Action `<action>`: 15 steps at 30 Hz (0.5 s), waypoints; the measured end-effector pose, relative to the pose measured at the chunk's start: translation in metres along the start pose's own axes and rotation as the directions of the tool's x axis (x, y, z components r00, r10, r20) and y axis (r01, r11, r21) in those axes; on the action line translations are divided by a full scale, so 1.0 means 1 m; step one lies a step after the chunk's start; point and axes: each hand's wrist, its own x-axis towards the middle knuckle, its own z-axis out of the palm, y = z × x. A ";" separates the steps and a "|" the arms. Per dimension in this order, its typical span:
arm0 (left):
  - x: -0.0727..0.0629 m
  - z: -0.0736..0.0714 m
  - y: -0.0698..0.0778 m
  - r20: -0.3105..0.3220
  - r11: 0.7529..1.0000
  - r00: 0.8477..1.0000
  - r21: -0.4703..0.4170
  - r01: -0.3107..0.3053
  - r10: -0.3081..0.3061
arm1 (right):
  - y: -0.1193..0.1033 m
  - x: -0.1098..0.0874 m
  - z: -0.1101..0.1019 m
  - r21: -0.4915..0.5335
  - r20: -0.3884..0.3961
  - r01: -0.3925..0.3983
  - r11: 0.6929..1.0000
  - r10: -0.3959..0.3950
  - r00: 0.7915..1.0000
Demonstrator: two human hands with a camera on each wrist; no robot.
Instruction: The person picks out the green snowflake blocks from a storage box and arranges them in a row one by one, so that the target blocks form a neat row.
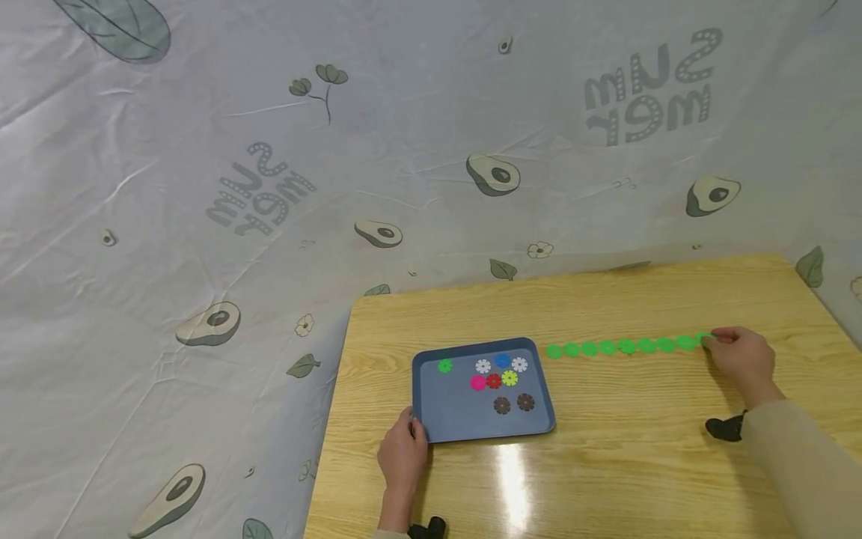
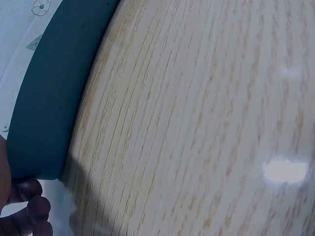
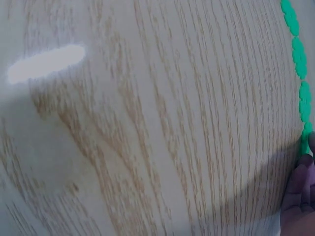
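Note:
A blue-grey tray [image 1: 465,419] lies on the table in the head view, with several flower-shaped plastic discs in it. My left hand [image 1: 404,453] grips its near left corner; in the left wrist view the fingers [image 2: 37,209] curl by the tray wall [image 2: 49,98]. Green flower-shaped discs [image 1: 627,346] form a row to the right of the tray. My right hand [image 1: 746,359] pinches the green disc [image 1: 703,339] at the row's right end. That disc is partly hidden by the fingers, also in the right wrist view, where the row [image 3: 304,101] runs along the right edge.
Inside the tray are a green disc [image 1: 445,365], white, blue, pink, red and yellow discs, and two brown discs [image 1: 525,402]. The wooden table [image 1: 619,457] meets a patterned cloth [image 1: 417,150] at its far and left edges.

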 end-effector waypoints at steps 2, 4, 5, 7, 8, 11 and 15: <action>0.000 0.000 0.000 0.000 1.000 1.000 -0.006 -0.002 0.002 | 0.002 -0.001 -0.001 0.011 0.002 0.001 1.000 -0.001 1.000; 0.000 0.001 -0.001 0.003 1.000 1.000 -0.006 -0.002 0.002 | 0.004 -0.003 -0.002 0.020 0.003 -0.002 1.000 0.002 1.000; 0.000 0.001 -0.002 0.006 1.000 1.000 -0.008 -0.002 0.002 | 0.005 -0.003 -0.003 0.025 0.004 -0.004 1.000 0.004 1.000; 0.000 0.001 -0.002 0.010 1.000 1.000 -0.007 0.001 -0.001 | 0.006 -0.005 -0.004 0.032 0.010 -0.005 0.999 0.004 1.000; 0.000 0.001 -0.002 0.011 1.000 1.000 -0.009 0.003 -0.003 | 0.006 -0.005 -0.004 0.030 0.010 -0.003 1.000 0.003 1.000; 0.001 0.000 -0.002 0.013 1.000 1.000 -0.016 0.006 -0.006 | 0.003 -0.006 -0.003 0.013 -0.012 0.025 1.000 -0.025 1.000; 0.001 -0.001 0.000 0.015 1.000 1.000 -0.027 0.011 -0.011 | -0.010 -0.008 0.002 -0.005 -0.020 0.101 0.995 -0.102 0.995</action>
